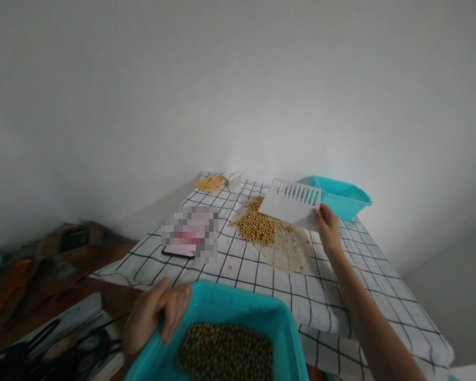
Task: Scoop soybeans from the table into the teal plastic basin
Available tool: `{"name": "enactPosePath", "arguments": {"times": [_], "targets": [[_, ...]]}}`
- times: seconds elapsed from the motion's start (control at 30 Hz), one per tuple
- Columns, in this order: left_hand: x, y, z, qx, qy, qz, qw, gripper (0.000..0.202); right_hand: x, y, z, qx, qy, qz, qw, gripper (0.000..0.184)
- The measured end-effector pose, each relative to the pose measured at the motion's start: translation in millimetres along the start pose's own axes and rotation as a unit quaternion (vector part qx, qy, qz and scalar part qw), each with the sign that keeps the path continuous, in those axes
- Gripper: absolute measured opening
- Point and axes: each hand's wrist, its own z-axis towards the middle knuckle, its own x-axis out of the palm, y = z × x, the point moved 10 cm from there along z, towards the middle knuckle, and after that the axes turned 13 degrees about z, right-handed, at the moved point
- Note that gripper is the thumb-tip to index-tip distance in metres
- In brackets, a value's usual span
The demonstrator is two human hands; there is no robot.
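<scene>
My left hand (158,312) is closed over the rim of a turquoise plastic basin (241,300) at the table's near edge. Round soybean-like beans (226,352) cover part of its bottom. My right hand (327,227) grips the right end of a flat white plastic board with a row of slots (287,206). The board is tilted above the tabletop, with its slotted edge upward. Beneath and left of it, yellow beans (257,227) lie in a pile. Pale, finer grains (289,251) are spread beside them. Whether the board touches the beans cannot be told.
A checked cloth (234,262) covers the table. A phone (190,235), partly blurred, lies on the left. A second turquoise basin (337,196) stands at the back right, by the wall. A yellow cloth-like item (211,183) lies at the back left. Clutter fills the floor at left.
</scene>
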Motion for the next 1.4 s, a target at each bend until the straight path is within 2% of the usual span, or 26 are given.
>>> {"name": "enactPosePath", "arguments": {"times": [0.17,0.33,0.57,1.0,1.4], "targets": [[-1.8,1,-1,0.003,0.0,0.002,1.0,0.066,2,5,-2,-0.008,0.004,-0.018,1.0,0.033],[-3.3,2,-1,-0.006,0.008,0.016,1.0,0.067,11,8,-5,-0.01,0.034,-0.016,0.999,0.031],[3.0,-5,0,0.023,0.035,0.024,0.999,0.065,12,9,-5,-0.011,0.038,-0.005,0.999,0.034],[1.8,-1,-1,0.023,0.026,0.009,0.999,0.071,21,15,-9,-0.009,0.07,-0.002,0.997,0.033],[2.9,-5,1,0.051,0.044,0.056,0.996,0.072,14,5,-8,0.005,0.056,0.018,0.998,0.035]]}}
